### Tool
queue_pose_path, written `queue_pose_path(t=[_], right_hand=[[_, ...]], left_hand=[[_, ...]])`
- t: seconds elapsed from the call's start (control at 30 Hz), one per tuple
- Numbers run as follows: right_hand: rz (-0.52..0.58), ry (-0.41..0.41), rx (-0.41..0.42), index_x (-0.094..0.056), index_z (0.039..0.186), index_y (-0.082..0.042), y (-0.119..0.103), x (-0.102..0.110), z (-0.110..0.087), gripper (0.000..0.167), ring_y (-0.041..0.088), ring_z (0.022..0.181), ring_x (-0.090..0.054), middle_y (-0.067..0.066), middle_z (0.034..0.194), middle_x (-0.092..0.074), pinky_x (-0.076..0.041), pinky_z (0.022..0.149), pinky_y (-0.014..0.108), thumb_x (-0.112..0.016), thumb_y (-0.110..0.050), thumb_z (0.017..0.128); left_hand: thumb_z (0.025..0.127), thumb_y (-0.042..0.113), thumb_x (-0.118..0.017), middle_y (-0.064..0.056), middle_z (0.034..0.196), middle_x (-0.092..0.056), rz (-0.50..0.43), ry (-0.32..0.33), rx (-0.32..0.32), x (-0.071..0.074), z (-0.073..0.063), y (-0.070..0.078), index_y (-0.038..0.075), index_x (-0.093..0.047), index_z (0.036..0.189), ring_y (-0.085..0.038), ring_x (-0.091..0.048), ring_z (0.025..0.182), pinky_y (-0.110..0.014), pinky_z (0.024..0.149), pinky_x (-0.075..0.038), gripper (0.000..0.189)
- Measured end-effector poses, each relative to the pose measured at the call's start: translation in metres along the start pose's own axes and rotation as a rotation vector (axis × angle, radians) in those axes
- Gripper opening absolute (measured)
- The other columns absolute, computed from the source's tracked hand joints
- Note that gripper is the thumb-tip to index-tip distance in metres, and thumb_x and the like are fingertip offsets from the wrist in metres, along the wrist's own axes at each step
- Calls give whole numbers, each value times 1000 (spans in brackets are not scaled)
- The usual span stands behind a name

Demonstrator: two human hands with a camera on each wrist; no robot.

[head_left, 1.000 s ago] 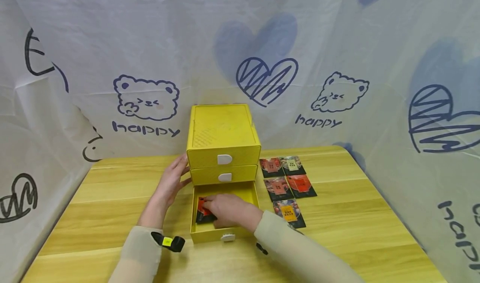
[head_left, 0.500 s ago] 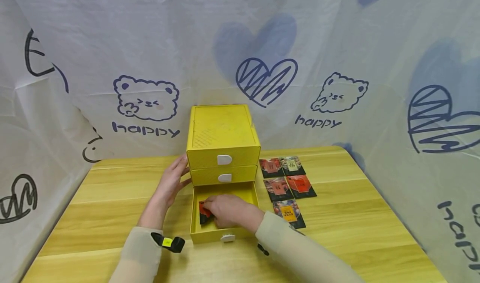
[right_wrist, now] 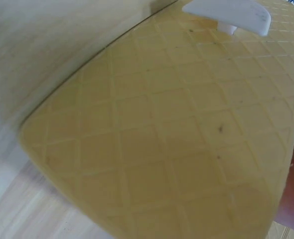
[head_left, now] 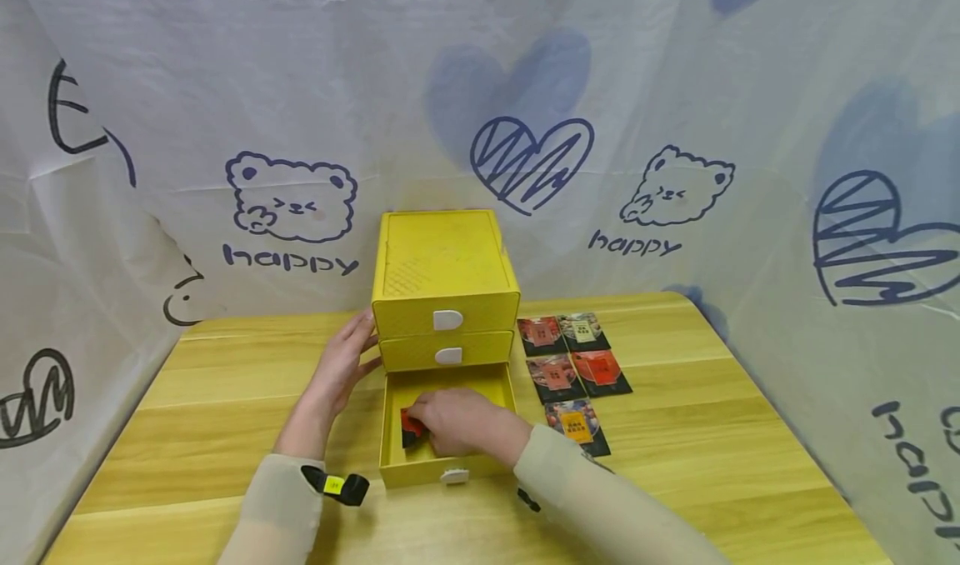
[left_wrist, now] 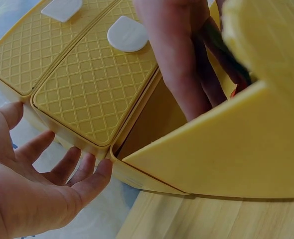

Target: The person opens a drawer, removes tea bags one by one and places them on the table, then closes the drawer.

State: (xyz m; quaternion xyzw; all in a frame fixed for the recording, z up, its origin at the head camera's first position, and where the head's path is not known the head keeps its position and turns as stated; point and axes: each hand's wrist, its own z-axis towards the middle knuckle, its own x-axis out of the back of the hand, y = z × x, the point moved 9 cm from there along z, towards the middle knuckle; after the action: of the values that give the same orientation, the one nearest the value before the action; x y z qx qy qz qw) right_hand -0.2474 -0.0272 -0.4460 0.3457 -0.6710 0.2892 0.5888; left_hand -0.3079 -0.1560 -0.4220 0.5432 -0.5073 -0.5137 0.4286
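A yellow drawer box [head_left: 446, 257] stands at the back of the table, its bottom drawer [head_left: 390, 457] pulled out. My left hand [head_left: 347, 357] steadies the box's left side; in the left wrist view its fingertips [left_wrist: 103, 169] touch the side edges, fingers only loosely bent. Inside the drawer my right hand [head_left: 461, 419] pinches a flat red and black packet [head_left: 411, 430], which stands tilted. The hand hides most of it. Only a sliver of the packet [left_wrist: 240, 87] shows in the left wrist view. The drawer front [right_wrist: 162, 124] fills the right wrist view.
Several similar flat packets [head_left: 557, 373] lie in two columns on the wooden table [head_left: 697, 432], right of the box. Both upper drawers, with white pull tabs [head_left: 448, 320], are closed. A printed white cloth [head_left: 420, 73] hangs behind and at the sides.
The packet in the drawer has been drawn right and tipped up, so less of its face shows. My right hand has shifted slightly right; the left hand stays where it was.
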Motion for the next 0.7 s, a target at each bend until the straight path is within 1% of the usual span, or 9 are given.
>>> queue_pose_path(t=[0.17, 0.3, 0.4, 0.53, 0.7], right_hand=[[4, 17, -4, -66, 139, -18, 0, 3, -1, 44, 10, 106, -68, -4, 123, -71, -57, 93, 27, -68, -14, 95], [-2, 46, -3, -69, 134, -19, 1, 5, -3, 40, 11, 99, -69, -4, 115, -72, -59, 87, 28, -68, -14, 94], [-3, 65, 1, -71, 132, -19, 1, 8, -4, 39, 11, 98, -70, -5, 113, -73, -60, 84, 29, -69, -13, 93], [7, 78, -1, -72, 130, -19, 3, 9, -6, 36, 12, 101, -70, -5, 115, -73, -60, 86, 29, -67, -12, 94], [6, 99, -15, -74, 128, -20, 7, 11, -9, 32, 10, 105, -71, -7, 117, -75, -60, 88, 29, -64, -12, 98]], left_hand=[[113, 44, -41, -13, 172, -21, -6, 2, 0, 1, 0, 0, 9, -25, 166, -38, -27, 153, -58, 123, -29, 66], [113, 44, -40, -12, 172, -20, -4, -2, -1, 1, 0, 0, 10, -25, 166, -38, -27, 153, -58, 123, -29, 65], [113, 44, -40, -12, 172, -19, -1, -3, 1, 1, -1, 0, 10, -24, 166, -38, -26, 154, -58, 124, -29, 65], [113, 43, -40, -12, 172, -19, 1, -1, 3, 0, 0, 0, 10, -25, 166, -38, -26, 154, -58, 123, -29, 64], [113, 42, -40, -13, 172, -20, -7, 1, 3, -1, 1, 0, 9, -25, 165, -39, -27, 153, -58, 123, -30, 64]])
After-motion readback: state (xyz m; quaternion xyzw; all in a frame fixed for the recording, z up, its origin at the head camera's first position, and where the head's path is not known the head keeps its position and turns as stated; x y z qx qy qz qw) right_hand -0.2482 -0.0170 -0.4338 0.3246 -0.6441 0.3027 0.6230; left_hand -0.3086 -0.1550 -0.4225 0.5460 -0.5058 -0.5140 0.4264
